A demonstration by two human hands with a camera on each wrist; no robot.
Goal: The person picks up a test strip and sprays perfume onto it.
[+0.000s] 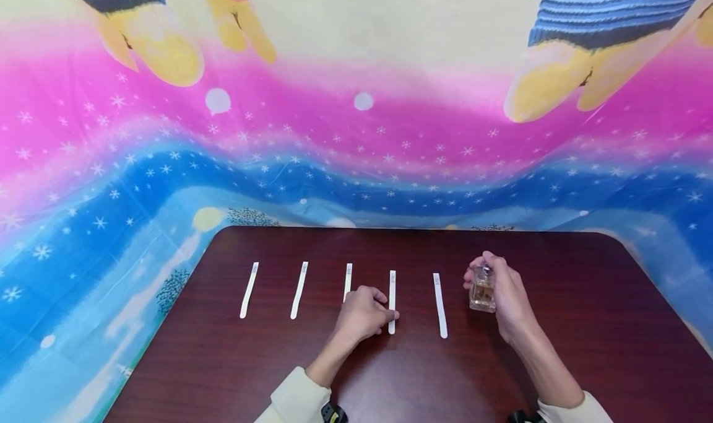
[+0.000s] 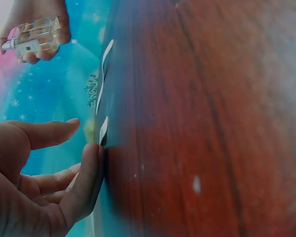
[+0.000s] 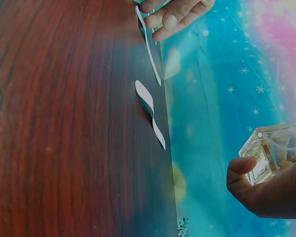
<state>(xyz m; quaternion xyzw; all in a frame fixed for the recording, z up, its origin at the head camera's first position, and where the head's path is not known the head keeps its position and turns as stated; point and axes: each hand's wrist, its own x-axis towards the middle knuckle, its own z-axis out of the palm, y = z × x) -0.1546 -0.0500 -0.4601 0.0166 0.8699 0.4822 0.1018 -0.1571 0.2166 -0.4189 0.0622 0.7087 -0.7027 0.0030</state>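
Several narrow white paper test strips lie spaced in a row on the dark red wooden table, each with small print at its far end. My left hand is low over the fourth strip from the left, a digit touching its near part. The left wrist view has its thumb and forefinger spread apart. Partly behind that hand lies the third strip. My right hand grips a clear glass perfume bottle, holding amber liquid, upright to the right of the last strip.
Two more strips, the leftmost and its neighbour, lie to the left. A colourful patterned cloth hangs behind the table's far edge and down its sides.
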